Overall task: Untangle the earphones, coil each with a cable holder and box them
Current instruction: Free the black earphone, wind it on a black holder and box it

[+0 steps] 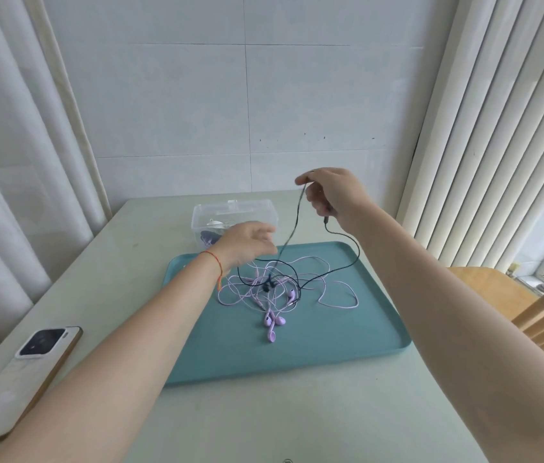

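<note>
Black earphone cable [297, 222] lifted off teal tray [347, 342], lower end knotted into pink earphones [274, 324] mid-tray. Pinched high by right hand [330, 192]. Left hand [247, 243] low over tangle, fingers loosely curled, grip unclear. Best: pull slow, pin pink loops, feed black through. Clear box [263, 212] behind tray.

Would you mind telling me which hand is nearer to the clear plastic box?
Left. The left hand hovers just in front of the clear plastic box; the right hand is raised off to its right, pinching the black cable.
</note>
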Demonstrator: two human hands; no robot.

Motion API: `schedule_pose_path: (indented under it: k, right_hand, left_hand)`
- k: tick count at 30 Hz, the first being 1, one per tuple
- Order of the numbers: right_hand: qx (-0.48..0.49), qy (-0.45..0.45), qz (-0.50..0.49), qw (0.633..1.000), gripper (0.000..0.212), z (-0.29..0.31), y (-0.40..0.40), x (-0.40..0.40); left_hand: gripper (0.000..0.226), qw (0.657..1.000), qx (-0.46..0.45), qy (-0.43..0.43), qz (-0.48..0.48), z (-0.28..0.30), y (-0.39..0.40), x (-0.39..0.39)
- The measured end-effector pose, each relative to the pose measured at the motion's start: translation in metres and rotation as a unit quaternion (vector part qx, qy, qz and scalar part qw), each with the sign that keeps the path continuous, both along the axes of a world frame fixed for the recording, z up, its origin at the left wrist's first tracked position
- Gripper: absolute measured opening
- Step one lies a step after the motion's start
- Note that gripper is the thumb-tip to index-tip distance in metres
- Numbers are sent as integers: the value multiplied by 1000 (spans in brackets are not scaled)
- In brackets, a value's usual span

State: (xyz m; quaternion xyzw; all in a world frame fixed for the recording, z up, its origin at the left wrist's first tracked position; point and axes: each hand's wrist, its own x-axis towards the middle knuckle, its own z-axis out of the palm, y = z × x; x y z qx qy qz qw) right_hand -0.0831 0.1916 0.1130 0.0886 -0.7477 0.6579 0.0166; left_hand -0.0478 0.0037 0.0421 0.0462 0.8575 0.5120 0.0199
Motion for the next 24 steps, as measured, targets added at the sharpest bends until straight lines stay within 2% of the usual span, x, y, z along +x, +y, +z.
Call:
schedule_pose_path:
  k: [2, 5, 7, 9, 14, 18, 21, 24]
  right_hand:
    - [65, 7, 79, 995, 26, 3, -2, 5]
    - [131, 36, 127, 983, 24, 6, -8, 12]
    - [124, 50, 121, 984, 23, 6, -9, 13]
    - [88, 53, 94, 990, 21, 5, -7, 10]
    - [4, 45, -44, 998, 24, -5, -3, -1]
    - [-15, 7, -115, 993, 24, -10, 4, -9]
    - [24, -21, -79, 996, 12, -10, 9, -7]
    - [54, -45, -7, 997, 15, -4, 4, 0]
  left_hand:
    - [50, 996, 83, 35, -3, 9, 8, 3]
    - [34, 978, 199, 45, -40, 26, 21, 4]
    - [19, 955, 286, 11, -75, 32, 28, 8]
    - [22, 940, 329, -36, -78, 31, 29, 10]
    - [30, 937, 333, -79, -72, 22, 19, 7]
    - [26, 955, 275, -100, -54, 13, 9, 6]
    - [23, 963, 248, -107, 0, 8, 3, 5]
    - [31, 978, 173, -109, 44, 9, 2, 3]
